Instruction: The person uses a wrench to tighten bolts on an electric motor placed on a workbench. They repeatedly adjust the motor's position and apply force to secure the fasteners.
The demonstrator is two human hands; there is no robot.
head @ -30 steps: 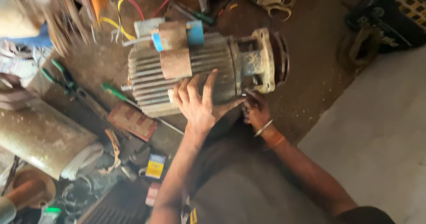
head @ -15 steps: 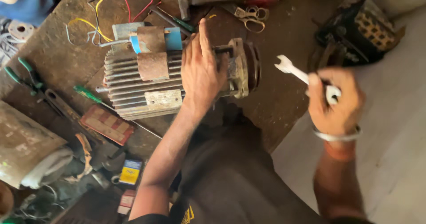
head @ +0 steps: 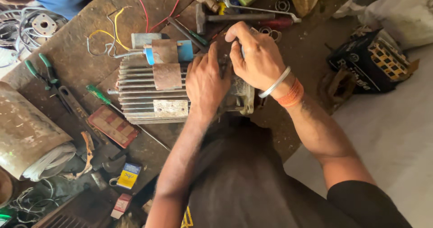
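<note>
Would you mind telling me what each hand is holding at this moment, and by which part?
The left hand presses flat on the electric motor's ribbed housing. The right hand curls at the motor's end; whether it holds a tool cannot be told.

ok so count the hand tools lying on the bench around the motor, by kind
hammer: 1
green-handled screwdriver: 1
green-handled pliers: 1
flat wrench: 1
total: 4
Both hands, left hand and right hand, rest on the motor; whether the right one grips a tool is hidden.
</note>
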